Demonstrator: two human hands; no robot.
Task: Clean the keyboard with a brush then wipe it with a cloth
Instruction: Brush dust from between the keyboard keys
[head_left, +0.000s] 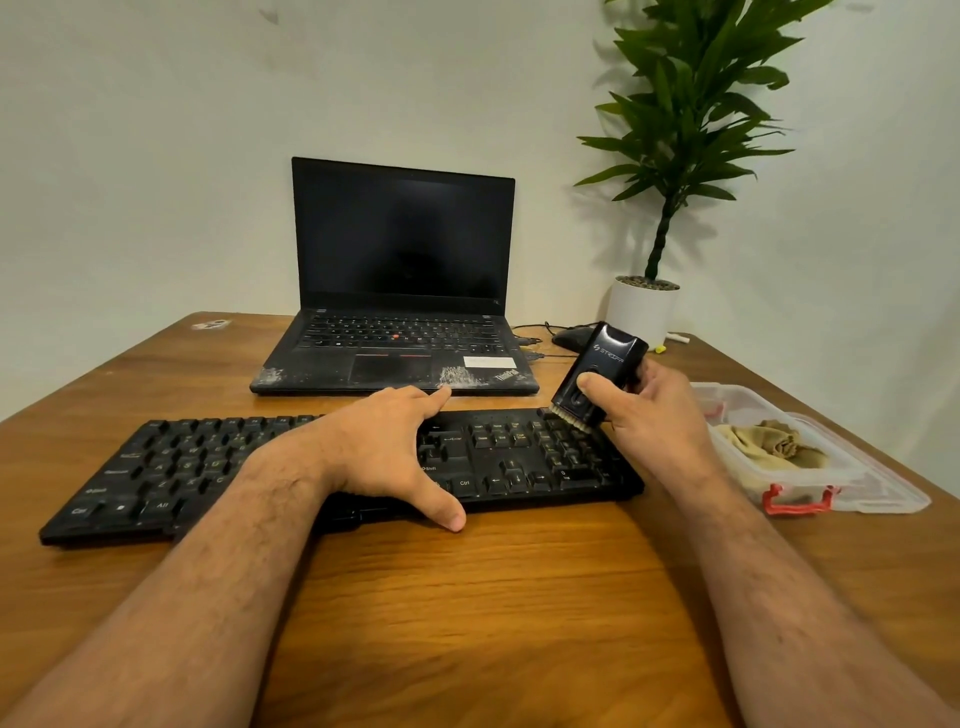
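Broadly, the wooden table (467, 597) carries a black keyboard (171, 467) under the left hand (384, 452), whose fingers lie spread wide and flat across its keys. Just right of them, the right hand (649, 415) grips the black brush (597, 371), bristles touching the number pad. Right of those fingers, a tan cloth (774, 447) sits in a clear container (852, 483).

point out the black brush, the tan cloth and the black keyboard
black brush (597, 371), head view, on its glossy body
tan cloth (769, 446), head view, on its crumpled middle
black keyboard (156, 467), head view, on its left keys
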